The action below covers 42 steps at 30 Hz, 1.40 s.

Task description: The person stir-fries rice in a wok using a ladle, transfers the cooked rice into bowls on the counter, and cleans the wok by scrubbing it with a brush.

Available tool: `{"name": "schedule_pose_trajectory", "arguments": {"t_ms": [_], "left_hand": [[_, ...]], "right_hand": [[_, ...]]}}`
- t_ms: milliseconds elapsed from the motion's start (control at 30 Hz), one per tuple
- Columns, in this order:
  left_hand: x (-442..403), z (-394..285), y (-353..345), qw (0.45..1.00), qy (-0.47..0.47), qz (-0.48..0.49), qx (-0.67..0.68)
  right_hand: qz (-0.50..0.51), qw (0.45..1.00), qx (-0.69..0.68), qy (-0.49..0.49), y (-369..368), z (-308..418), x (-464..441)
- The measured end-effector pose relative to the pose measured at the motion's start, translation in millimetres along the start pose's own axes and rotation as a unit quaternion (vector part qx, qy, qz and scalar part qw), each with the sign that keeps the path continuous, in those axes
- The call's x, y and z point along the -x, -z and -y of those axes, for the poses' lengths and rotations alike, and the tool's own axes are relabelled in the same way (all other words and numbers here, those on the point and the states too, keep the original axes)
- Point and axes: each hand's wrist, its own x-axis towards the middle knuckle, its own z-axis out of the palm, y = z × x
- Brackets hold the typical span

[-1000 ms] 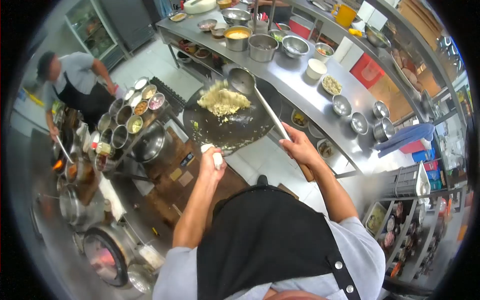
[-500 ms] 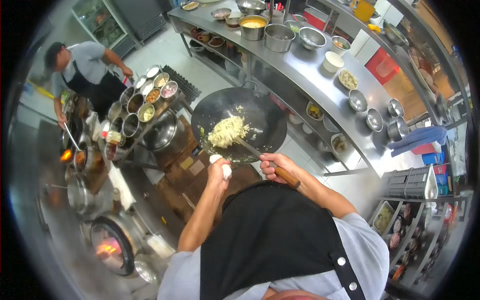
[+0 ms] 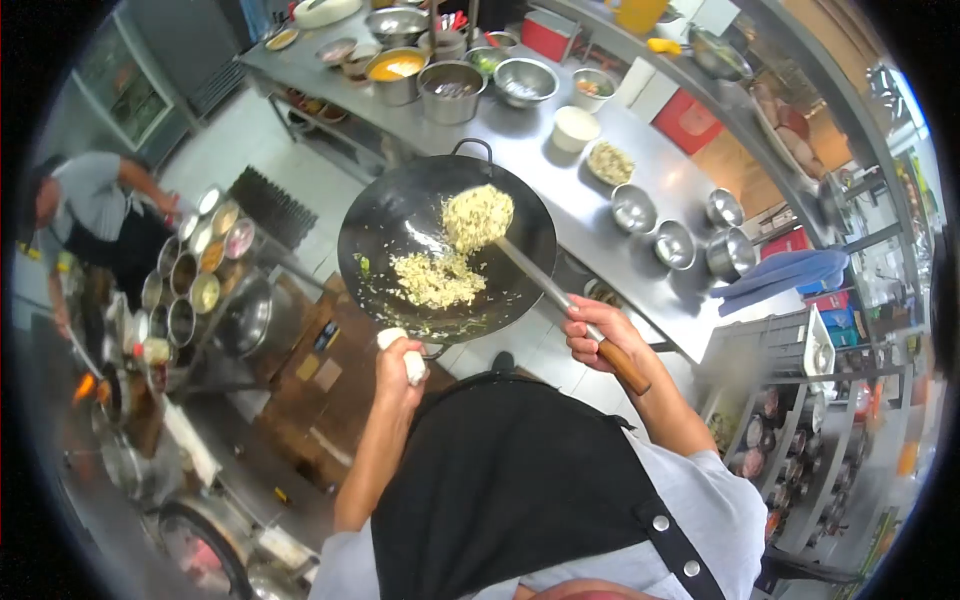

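My left hand (image 3: pixel 396 378) is closed around a folded white cloth (image 3: pixel 415 366) at the near rim of the black wok (image 3: pixel 365 215); the cloth covers what it grips there. My right hand (image 3: pixel 597 338) is wrapped round the wooden handle of a long metal ladle (image 3: pixel 530 268). A heaped scoop of fried rice (image 3: pixel 478 215) fills the ladle, raised over the far right part of the wok. More loose rice (image 3: pixel 438 279) with green bits lies in the wok's middle. The wok is held up, with its far handle loop beside the steel table.
On the steel table (image 3: pixel 540 155) stand pots, a white tub (image 3: pixel 576 129), a bowl of pale food (image 3: pixel 610 163) and several metal bowls. A person (image 3: pixel 95 215) works at the far left near a flame. Lower left, a burner ring (image 3: pixel 205 545).
My view and body have turned right, bringing the wok closer to the steel table. The ladle has lifted a heap of rice from the wok's pile.
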Motion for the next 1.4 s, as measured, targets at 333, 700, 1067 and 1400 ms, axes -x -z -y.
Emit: {"name": "schedule_pose_trajectory", "arguments": {"t_ms": [333,700,1067,1400], "left_hand": [[-26.5,20.4,-99.0,0.998,-0.035,0.006,0.044],[21.2,41.1,-64.1,0.992,-0.05,-0.092,0.075],[55.2,45.2,17.7,0.983,-0.022,-0.151,0.103],[-35.9,-18.1,36.8,0.992,-0.021,-0.032,0.118]], "right_hand": [[-0.116,0.952,0.175,0.224,45.8,205.8,10.4],[-0.345,0.546,0.699,0.306,163.0,219.2,-150.7],[-0.31,0.552,0.625,0.456,62.5,117.1,-88.0],[-0.05,0.764,0.617,0.182,-28.4,-89.9,-65.5]]}}
